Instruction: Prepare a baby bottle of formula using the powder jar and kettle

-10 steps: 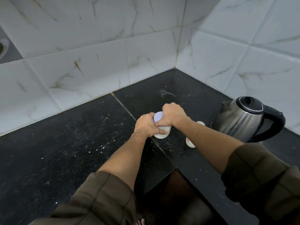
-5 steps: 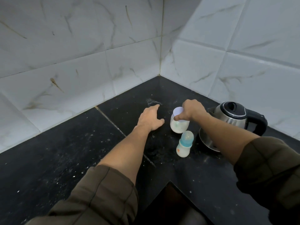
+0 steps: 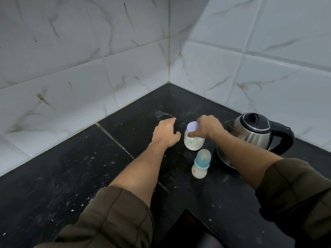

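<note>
The powder jar [image 3: 193,142], clear with white powder and a pale lilac lid, stands on the black counter [image 3: 71,176] near the corner. My right hand [image 3: 207,127] grips the lid from above, fingers curled round its rim. My left hand [image 3: 165,133] hovers just left of the jar with fingers spread, touching nothing. The baby bottle [image 3: 201,164], with a blue collar and clear cap, stands upright in front of the jar. A steel kettle [image 3: 254,131] with a black handle sits to the right, behind my right forearm.
White marble-look tiled walls [image 3: 125,59] meet in a corner behind the jar. Powder specks are scattered over the counter. The counter's inner edge forms a notch at the bottom [image 3: 186,210], with a dark gap below.
One second ago both hands clasped the jar. My left hand has since let go and opened beside it, while the right stays on the lid. The view shifted, showing the bottle.
</note>
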The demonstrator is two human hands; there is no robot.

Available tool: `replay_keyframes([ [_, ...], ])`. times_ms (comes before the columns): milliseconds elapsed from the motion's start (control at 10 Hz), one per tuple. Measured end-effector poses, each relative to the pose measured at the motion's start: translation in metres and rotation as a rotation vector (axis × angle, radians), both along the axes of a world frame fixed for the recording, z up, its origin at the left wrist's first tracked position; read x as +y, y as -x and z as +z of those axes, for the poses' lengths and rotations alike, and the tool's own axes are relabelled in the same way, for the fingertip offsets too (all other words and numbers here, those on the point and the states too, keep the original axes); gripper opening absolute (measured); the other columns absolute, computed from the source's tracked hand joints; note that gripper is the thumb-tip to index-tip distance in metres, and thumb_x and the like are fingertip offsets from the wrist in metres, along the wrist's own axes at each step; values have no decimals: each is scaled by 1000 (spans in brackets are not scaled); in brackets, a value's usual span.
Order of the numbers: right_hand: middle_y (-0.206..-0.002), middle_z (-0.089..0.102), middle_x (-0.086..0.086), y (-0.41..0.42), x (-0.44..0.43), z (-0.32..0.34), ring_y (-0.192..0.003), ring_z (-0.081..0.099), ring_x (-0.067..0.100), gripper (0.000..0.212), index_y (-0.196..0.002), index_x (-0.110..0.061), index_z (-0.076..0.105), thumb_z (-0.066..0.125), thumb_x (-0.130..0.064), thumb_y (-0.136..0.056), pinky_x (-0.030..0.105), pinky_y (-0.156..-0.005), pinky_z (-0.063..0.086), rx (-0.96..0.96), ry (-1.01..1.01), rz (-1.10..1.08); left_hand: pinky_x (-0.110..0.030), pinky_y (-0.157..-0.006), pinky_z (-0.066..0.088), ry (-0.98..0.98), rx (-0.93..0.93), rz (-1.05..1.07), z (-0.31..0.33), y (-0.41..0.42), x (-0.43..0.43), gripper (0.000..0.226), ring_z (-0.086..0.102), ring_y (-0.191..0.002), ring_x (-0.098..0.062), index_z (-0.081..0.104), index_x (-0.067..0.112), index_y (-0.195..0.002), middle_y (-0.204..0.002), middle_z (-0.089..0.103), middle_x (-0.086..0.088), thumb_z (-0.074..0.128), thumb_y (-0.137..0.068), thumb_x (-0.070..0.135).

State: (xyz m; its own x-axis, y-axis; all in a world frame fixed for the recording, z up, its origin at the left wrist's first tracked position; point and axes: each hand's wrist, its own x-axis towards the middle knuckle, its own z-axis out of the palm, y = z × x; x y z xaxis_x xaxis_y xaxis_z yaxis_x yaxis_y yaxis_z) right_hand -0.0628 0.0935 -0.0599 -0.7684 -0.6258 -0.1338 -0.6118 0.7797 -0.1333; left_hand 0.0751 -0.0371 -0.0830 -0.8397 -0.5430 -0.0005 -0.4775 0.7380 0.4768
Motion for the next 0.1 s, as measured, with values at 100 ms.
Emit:
replay_keyframes([
  [100,-119,68,6,-2,4,-7,-101,65,25,81,-130,-16,66,73,-77,-75,39,-81,57,48,33,20,-44,-121,32,78,53,0,-2,2,5,64,32,-151,-23,38,17,-159,-162,41,-3,59,-101,35],
])
